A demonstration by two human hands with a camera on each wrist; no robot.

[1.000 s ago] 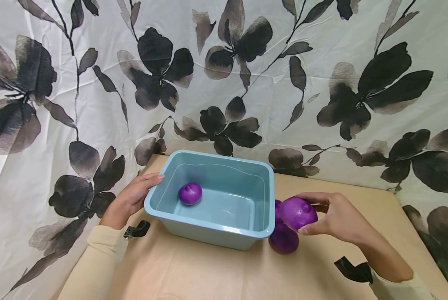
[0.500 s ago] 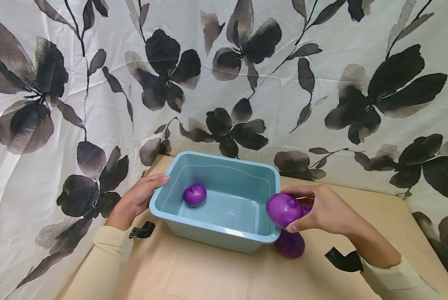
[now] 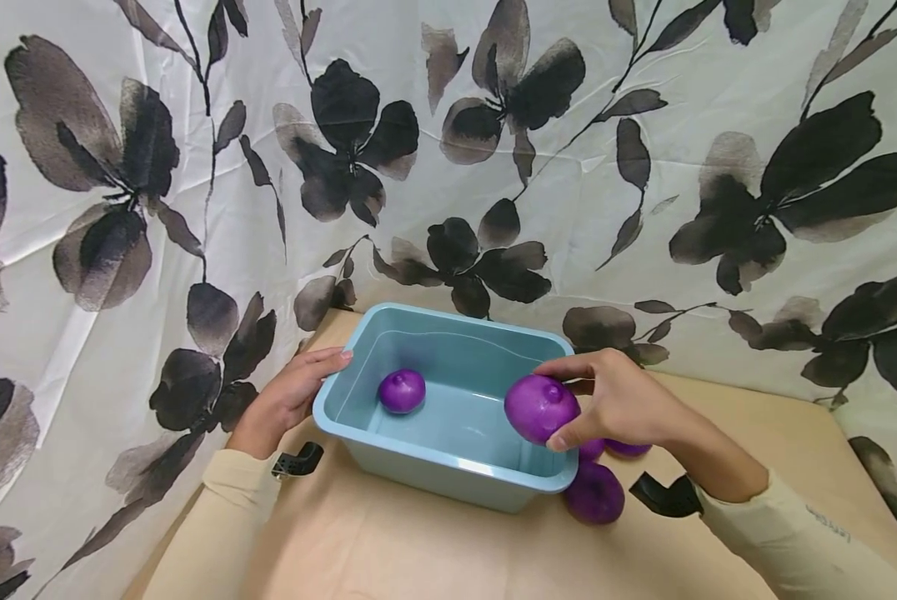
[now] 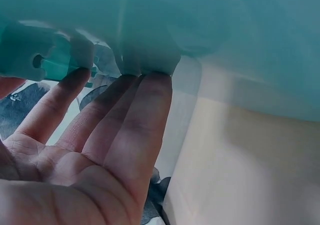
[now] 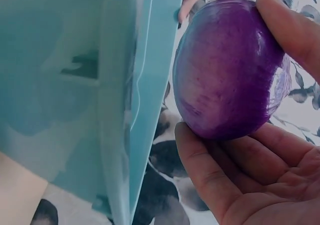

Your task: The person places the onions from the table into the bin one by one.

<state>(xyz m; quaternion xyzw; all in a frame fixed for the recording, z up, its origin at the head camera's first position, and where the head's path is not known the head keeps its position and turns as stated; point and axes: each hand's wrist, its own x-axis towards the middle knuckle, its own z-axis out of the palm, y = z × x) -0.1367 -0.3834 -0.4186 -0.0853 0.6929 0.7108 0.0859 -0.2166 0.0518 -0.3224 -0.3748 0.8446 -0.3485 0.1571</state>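
Note:
My right hand holds a shiny purple onion between thumb and fingers, over the right end of a light blue plastic bin. In the right wrist view the onion appears beside the bin's rim, with the fingers beneath it. Another purple onion lies on the bin's floor toward the left. My left hand grips the bin's left rim, the tip of a digit showing on top. From the left wrist, its fingers touch the outer wall below the rim.
Right of the bin, a purple onion sits on the tan tabletop. More purple onions show behind it, one partly hidden by my right hand. A white cloth with dark flowers hangs around the table's back and left.
My right hand has carried the onion leftward, from beside the bin to over its right end. Onions behind it have come into view. My left hand has stayed on the rim.

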